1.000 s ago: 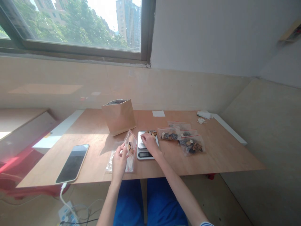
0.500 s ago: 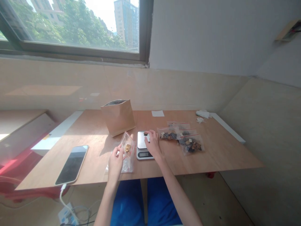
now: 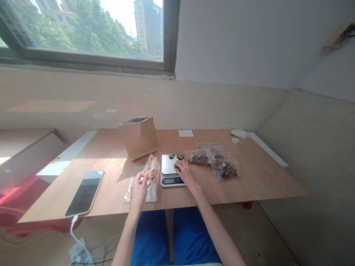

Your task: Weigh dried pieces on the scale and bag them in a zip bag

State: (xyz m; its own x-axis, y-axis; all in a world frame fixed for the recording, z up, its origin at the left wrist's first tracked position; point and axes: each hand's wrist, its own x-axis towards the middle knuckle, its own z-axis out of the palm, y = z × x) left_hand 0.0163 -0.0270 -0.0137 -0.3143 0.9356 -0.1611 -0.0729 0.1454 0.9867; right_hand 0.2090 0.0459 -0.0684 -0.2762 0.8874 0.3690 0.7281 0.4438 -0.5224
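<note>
My left hand (image 3: 138, 187) pinches the edge of a clear zip bag (image 3: 156, 163) that holds a yellow-brown dried piece (image 3: 153, 173). Right of the bag is a digital kitchen scale (image 3: 167, 168) with a metal plate and a small display. Brown dried pieces (image 3: 172, 156) lie along the plate's far edge. Over the plate's right side, my right hand (image 3: 186, 176) has its fingers bent together around a dark dried piece (image 3: 176, 167), mostly hidden by the fingertips. Under the left hand, more flat clear bags (image 3: 129, 192) rest on the table.
Several filled zip bags (image 3: 226, 170) lie right of the scale. A brown paper pouch (image 3: 140, 138) stands open behind the left hand. A phone (image 3: 85, 193) with a charging cable (image 3: 72, 231) is at the left. White papers (image 3: 185, 133) lie near the wall.
My right hand has moved nearer to me and slightly right on the scale, uncovering dried pieces at the plate's far edge. The left hand keeps the bag, shifted a little right.
</note>
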